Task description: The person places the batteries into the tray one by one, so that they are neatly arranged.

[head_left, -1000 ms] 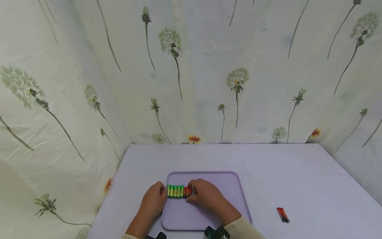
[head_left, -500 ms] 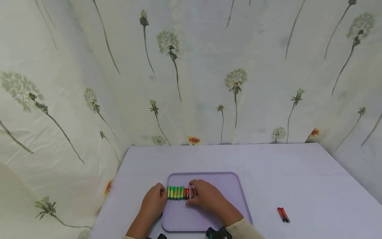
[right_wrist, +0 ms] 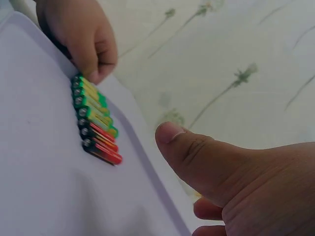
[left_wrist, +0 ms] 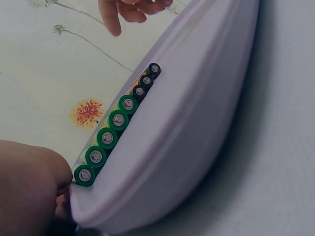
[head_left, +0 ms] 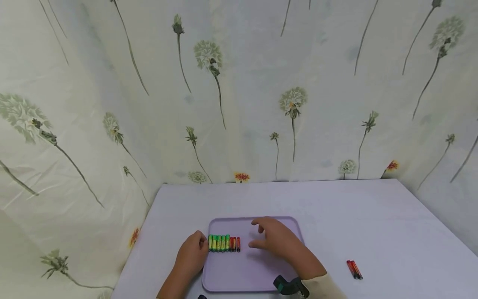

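A row of batteries lies side by side in the purple tray [head_left: 246, 286]: several green-and-yellow batteries [head_left: 219, 243] at the left, then three thinner red-and-black batteries [head_left: 235, 244]. My left hand [head_left: 193, 253] is curled at the tray's left rim and grips it beside the first green battery; its fingertips are partly hidden. To the right of the row, my right hand [head_left: 278, 241] hovers over the tray, thumb and fingers apart, holding nothing. In the right wrist view its thumb [right_wrist: 192, 152] stands clear of the red batteries [right_wrist: 101, 142]. The left wrist view shows the batteries' ends [left_wrist: 118, 119].
Two more red-and-black batteries [head_left: 354, 269] lie together on the white table [head_left: 377, 224], right of the tray. A flowered cloth [head_left: 246, 104] hangs behind the table and along its sides.
My right hand has let go of the last red battery and moved right, away from the row. That battery now sits against the others. My left hand stays at the tray's rim.
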The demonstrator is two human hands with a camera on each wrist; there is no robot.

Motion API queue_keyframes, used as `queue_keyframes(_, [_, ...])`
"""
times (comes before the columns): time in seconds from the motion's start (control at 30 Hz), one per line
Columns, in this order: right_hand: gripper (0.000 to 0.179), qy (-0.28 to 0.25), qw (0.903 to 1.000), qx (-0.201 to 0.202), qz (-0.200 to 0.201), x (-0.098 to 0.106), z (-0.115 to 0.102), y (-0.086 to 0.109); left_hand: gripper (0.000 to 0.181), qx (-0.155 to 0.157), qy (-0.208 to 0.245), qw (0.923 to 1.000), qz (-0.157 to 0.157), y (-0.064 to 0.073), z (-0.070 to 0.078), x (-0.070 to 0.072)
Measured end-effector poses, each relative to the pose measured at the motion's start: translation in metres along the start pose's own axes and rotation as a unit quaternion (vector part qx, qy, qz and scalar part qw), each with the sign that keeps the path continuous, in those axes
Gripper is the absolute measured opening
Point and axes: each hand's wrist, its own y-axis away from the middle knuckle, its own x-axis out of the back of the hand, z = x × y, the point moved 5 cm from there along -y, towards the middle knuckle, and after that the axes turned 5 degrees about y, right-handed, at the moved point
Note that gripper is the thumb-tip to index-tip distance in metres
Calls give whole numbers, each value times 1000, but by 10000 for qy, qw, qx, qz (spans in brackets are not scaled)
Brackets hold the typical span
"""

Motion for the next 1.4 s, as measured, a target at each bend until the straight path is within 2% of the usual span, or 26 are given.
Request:
queue_keyframes(0.27, [60,147,9986,-476,194,31,30,24,8,-121,-26,9999,-22,0,2,0])
queue_keyframes(0.57, [63,264,9957,-865,196,57,86,64,9,-19,0,9999,-124,0,-3,0])
queue_keyframes(0.73, [67,463,9916,-1209,57,72,117,87,8,16,-8,9999,-109,1,-4,0])
queue_keyframes(0.93, [72,265,9829,-1808,-237,87,155,120,8,3,69,9999,-133,0,0,0])
queue_keyframes(1.07, [84,258,9816,-1876,-266,90,179,143,9,15,28,9999,-123,-1,-1,-1])
queue_keyframes(1.2, [88,145,9848,-1722,-195,87,199,156,9,-28,7,9999,-99,-1,-2,0])
queue_keyframes(1.4, [81,-7,9932,-1151,-193,84,201,163,8,51,24,9999,-119,0,0,0])
